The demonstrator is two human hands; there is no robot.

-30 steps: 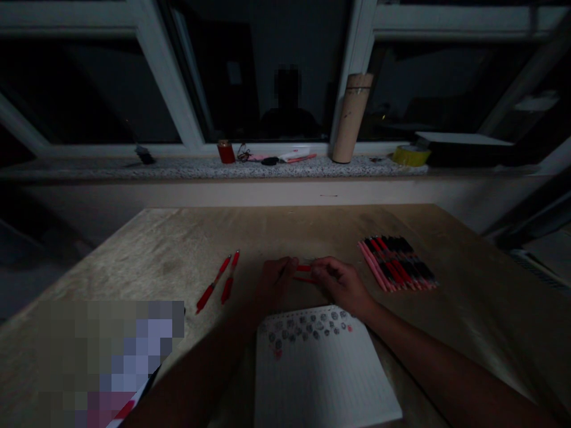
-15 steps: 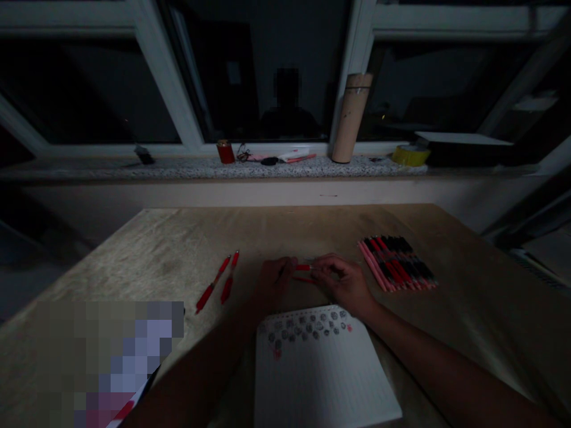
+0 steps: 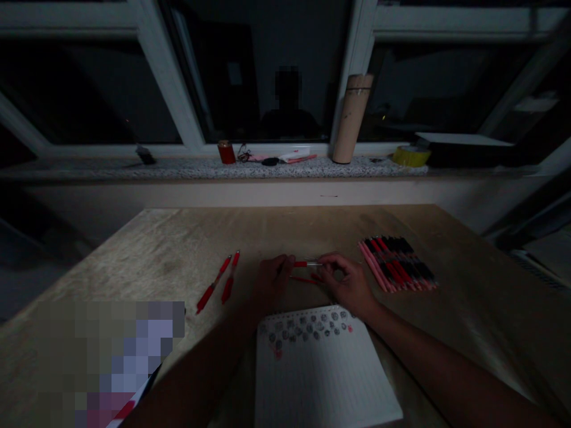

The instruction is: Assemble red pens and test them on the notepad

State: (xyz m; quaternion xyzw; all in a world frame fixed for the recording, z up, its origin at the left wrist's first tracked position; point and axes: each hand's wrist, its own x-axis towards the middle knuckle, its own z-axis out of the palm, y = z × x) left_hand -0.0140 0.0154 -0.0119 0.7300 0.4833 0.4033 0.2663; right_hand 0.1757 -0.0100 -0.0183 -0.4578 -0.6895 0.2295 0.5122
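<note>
My left hand (image 3: 273,277) is closed around a red pen barrel (image 3: 301,264), held level above the table. From the barrel a thin, pale silvery piece (image 3: 314,263) runs into the fingertips of my right hand (image 3: 347,279), which are pinched on its end. Whether this piece is a refill I cannot tell. Just below, between the hands, lies a slim red pen part (image 3: 306,279), its right end close to my right fingers. A spiral notebook (image 3: 325,380) with scribbled black and red circles rests under my wrists. To the left lie two red pens (image 3: 214,284).
A row of red, black and pink pens (image 3: 397,264) lies right of my right hand. A blurred patch (image 3: 134,362) covers the table's left front. On the sill behind stand a wooden-looking flask (image 3: 352,119), a red jar (image 3: 226,153) and yellow tape (image 3: 411,156).
My hands have drawn slightly apart, and more of the pale piece shows between the red barrel and my right fingers. The pens on the table have stayed put.
</note>
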